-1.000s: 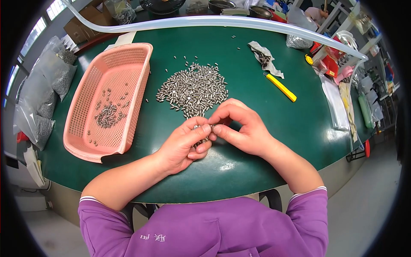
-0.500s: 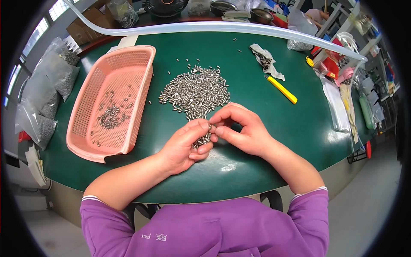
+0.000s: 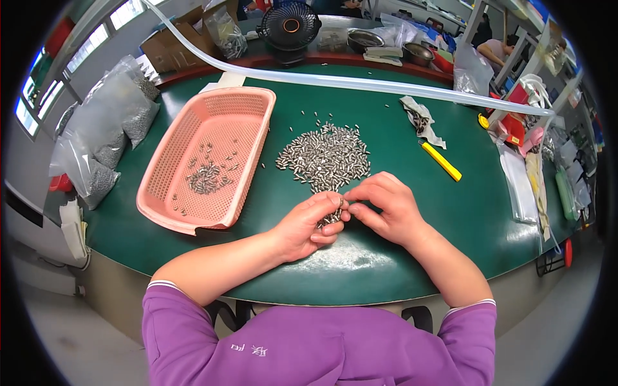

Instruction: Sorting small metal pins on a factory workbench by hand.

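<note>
A pile of small silvery metal pins (image 3: 328,154) lies on the green table, its near end reaching my hands. My left hand (image 3: 308,222) is closed, palm turned up, around several of these pins, some showing between thumb and curled fingers. Against its fingertips, my right hand (image 3: 389,209) holds thumb and index finger bent close together. Whatever sits between those two fingertips is too small to make out. Left of the pile stands a pink perforated plastic basket (image 3: 252,164), with a smaller heap of pins on its bottom.
A yellow utility knife (image 3: 441,161) and a crumpled cloth (image 3: 421,122) lie right of the pile. Bags of metal pieces (image 3: 103,157) line the left edge. A clear tube (image 3: 360,83) arches across the far side, before a black fan (image 3: 290,29). Plastic sheets (image 3: 517,183) lie at right.
The whole view has shifted, so the table sits further right and lower. My right fingertips have drawn slightly away from my left thumb. My left hand keeps its grip on the pins.
</note>
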The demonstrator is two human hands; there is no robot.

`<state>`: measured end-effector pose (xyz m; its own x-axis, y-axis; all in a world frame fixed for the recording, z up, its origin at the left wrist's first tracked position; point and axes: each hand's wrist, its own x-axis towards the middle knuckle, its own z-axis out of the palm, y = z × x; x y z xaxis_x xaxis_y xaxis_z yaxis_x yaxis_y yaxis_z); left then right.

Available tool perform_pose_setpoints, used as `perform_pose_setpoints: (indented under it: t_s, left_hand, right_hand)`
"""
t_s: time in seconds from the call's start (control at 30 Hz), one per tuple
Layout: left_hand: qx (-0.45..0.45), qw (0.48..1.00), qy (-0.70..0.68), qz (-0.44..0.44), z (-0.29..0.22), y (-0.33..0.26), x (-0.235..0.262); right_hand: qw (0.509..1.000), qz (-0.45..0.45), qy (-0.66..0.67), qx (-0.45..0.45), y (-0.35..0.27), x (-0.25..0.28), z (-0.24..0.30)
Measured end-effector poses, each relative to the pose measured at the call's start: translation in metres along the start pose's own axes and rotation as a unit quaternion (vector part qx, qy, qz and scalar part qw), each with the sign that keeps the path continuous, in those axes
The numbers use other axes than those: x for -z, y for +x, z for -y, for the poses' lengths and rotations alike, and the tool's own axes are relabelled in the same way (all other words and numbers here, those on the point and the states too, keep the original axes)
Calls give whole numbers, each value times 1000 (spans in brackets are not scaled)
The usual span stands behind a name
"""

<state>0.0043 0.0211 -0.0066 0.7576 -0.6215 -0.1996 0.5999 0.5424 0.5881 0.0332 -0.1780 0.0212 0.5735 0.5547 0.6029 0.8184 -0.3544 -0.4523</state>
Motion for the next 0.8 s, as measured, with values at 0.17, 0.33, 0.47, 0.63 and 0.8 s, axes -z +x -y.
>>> perform_pose_setpoints:
  t_s: [0.17, 0.33, 0.47, 0.63, 0.8]
  left_hand:
    - [-13, 1000, 7, -4, -1, -4, -9]
    - [-52, 998, -23, -22, -17, -23, -26]
    - [-106, 988, -3, -114, -47, -48, -42]
    - [-326, 897, 213, -211, -100, -83, -16]
    - [-267, 743, 467, -397, -139, -108, 25]
  right_hand:
    - [999, -27, -25, -15, -1, 6, -6]
    - [996, -45, -13, -78, -6, 1, -16]
    - [996, -42, -2, -80, -12, -1, -23]
    - [998, -41, -4, -55, -13, -4, -19]
    - [998, -24, -17, -58, -13, -1, -19]
